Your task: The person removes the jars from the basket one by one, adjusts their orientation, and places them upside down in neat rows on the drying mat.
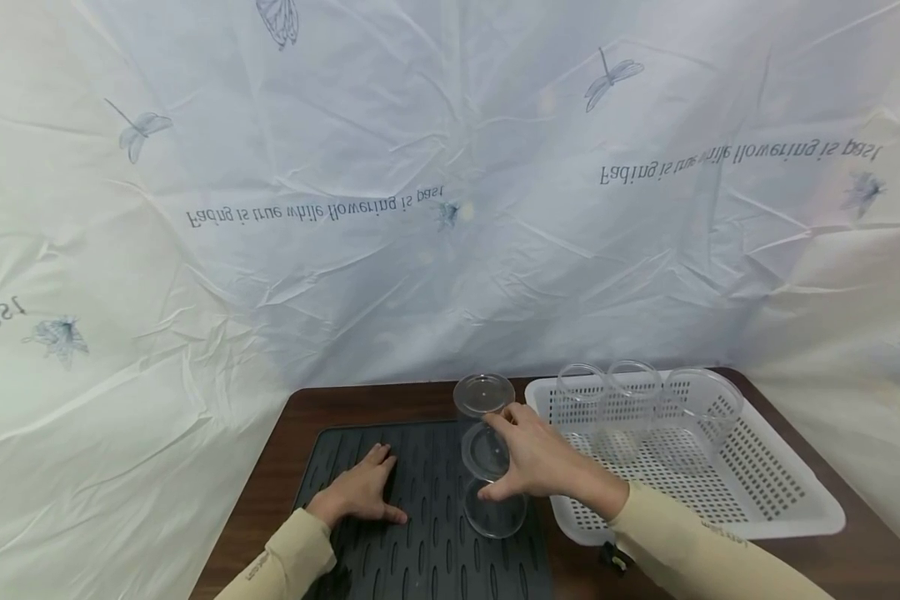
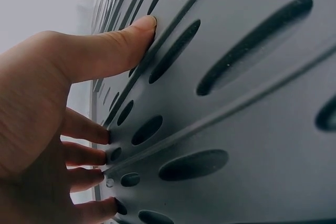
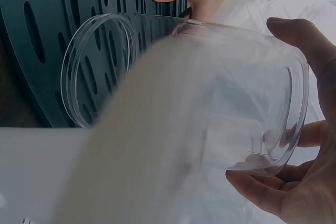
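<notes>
My right hand [image 1: 536, 454] holds a clear container [image 1: 484, 454] by its upper end, thumb on one side and fingers on the other. In the right wrist view the same clear container [image 3: 231, 98] extends from that hand [image 3: 310, 177] toward the mat; I cannot tell whether it touches it. Clear containers stand on either side of it, one behind [image 1: 483, 393] and one in front [image 1: 495, 512]. On the grey slotted mat [image 1: 427, 550] rests my left hand [image 1: 360, 492], fingers spread, holding nothing. Its thumb [image 2: 113, 48] and fingertips meet the mat in the left wrist view.
A white perforated basket [image 1: 802, 521] stands at the right with three clear containers [image 1: 705, 396] inside. Near its front edge lies a small black object [image 1: 615, 557]. The brown table [image 1: 255, 517] shows around the mat, and a printed white sheet [image 1: 495, 275] hangs behind.
</notes>
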Action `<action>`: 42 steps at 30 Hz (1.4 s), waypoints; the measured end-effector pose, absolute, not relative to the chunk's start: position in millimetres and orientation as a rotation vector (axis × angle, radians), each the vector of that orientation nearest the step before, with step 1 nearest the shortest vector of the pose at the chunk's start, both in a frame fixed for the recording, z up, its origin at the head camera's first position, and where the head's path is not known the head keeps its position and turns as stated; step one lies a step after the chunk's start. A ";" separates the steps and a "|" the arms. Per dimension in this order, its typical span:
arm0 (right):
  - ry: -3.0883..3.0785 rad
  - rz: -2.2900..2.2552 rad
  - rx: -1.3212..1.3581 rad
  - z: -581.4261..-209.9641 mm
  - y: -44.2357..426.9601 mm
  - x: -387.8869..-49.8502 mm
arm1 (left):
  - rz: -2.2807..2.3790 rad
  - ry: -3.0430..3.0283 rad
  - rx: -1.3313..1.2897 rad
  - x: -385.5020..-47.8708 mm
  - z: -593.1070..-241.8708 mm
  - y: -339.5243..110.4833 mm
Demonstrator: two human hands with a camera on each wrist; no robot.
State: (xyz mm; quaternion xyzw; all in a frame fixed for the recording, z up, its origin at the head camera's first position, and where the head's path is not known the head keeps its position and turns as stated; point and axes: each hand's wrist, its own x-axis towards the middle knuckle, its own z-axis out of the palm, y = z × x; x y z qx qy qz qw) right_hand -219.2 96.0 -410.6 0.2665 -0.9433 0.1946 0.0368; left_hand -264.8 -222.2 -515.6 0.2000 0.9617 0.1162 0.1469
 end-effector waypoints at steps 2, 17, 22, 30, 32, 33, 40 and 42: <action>-2.890 0.600 0.822 -411.3 95.8 -218.7 | 0.334 2.768 0.572 -264.5 -515.9 -221.9; -2.852 0.536 0.880 -407.5 94.5 -218.2 | 0.302 2.819 0.578 -263.9 -512.2 -218.3; -2.843 0.512 0.909 -406.9 94.7 -218.8 | 0.293 2.820 0.583 -263.0 -512.3 -217.1; -2.874 0.519 0.910 -405.0 95.3 -217.7 | 0.302 2.818 0.589 -260.7 -513.4 -218.6; -2.894 0.526 0.902 -404.5 94.8 -217.5 | 0.303 2.814 0.589 -260.4 -514.4 -219.2; -2.904 0.528 0.900 -404.1 94.5 -217.3 | 0.303 2.811 0.586 -260.3 -515.0 -219.5; -2.982 0.584 0.840 -402.2 97.0 -217.1 | 0.290 2.801 0.575 -259.6 -515.7 -220.1; -2.991 0.602 0.803 -399.7 100.5 -216.6 | 0.284 2.800 0.573 -259.2 -515.6 -219.6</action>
